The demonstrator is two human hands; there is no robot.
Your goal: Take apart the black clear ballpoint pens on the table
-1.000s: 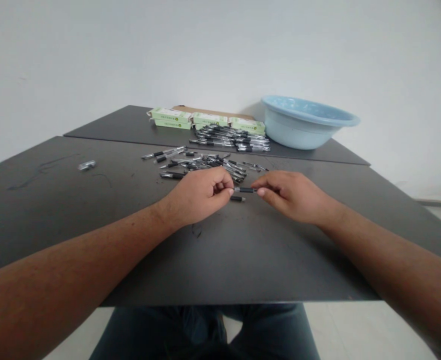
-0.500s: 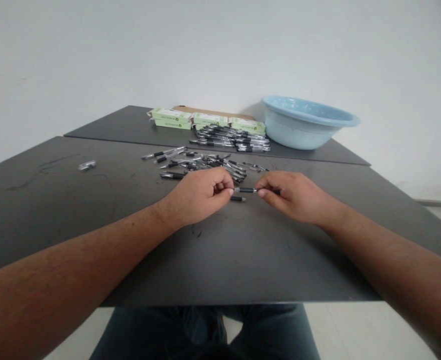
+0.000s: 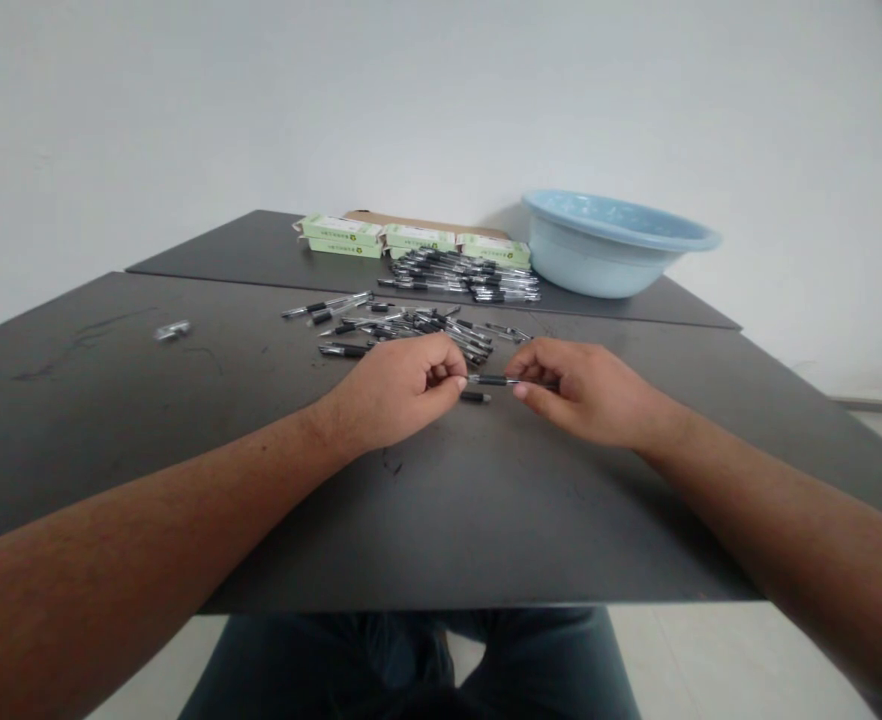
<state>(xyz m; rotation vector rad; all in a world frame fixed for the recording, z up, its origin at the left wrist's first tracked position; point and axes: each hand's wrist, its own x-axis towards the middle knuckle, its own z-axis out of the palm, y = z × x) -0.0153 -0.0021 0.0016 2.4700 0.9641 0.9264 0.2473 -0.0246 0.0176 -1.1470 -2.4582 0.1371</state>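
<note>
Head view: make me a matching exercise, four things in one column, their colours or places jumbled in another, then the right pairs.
1. Basin
2. Boxes
3. Held pen
4. Small clear pieces

A. between the left hand and the right hand
B. pale green
C. off to the left, apart from the rest
D. light blue

Pairs: 1-D, 2-B, 3-A, 4-C

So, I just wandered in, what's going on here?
A person is holding a slim clear pen with a black band over a dark grey table: the left hand pinches one end, the right hand has the other. Beyond the hands lies a loose scatter of clear-and-black pens. Farther back, another heap sits before light green cardboard boxes, left of a round pale-blue basin.
</note>
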